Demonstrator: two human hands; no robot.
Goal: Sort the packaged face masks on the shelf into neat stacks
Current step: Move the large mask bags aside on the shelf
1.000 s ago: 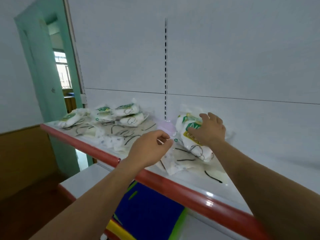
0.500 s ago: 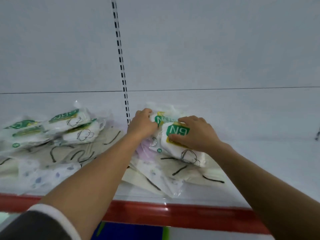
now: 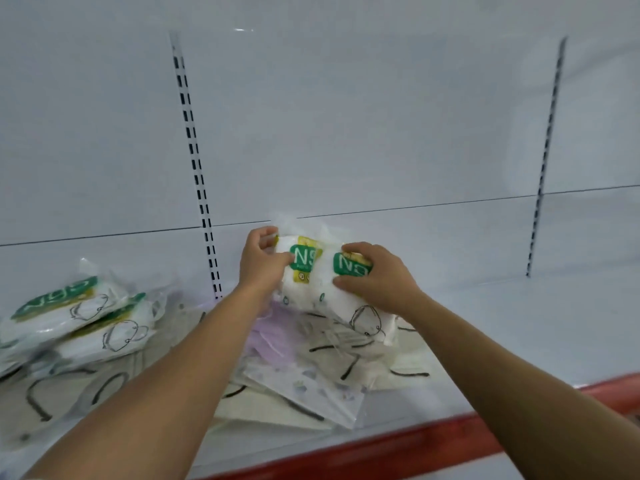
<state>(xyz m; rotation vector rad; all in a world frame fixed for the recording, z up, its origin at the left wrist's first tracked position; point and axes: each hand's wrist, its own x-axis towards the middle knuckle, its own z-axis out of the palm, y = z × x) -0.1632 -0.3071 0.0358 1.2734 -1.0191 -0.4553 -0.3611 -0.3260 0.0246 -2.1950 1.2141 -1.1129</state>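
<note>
Head view: just right of the slotted upright, two plump, glossy white mask packets with green labels sit side by side. The left hand curls round the left packet; the right hand grips the right packet, fingers over its label. Both rest on a heap of flat, crinkly clear-film packets holding cream and lilac masks, spread on the white shelf. Left of the upright, more plump packets lie stacked askew.

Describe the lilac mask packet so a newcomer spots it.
Find the left slotted upright on the back panel, then drop to the pile right of its foot. The lilac mask packet lies below the left hand: the only purple one among white and cream packs.
</note>
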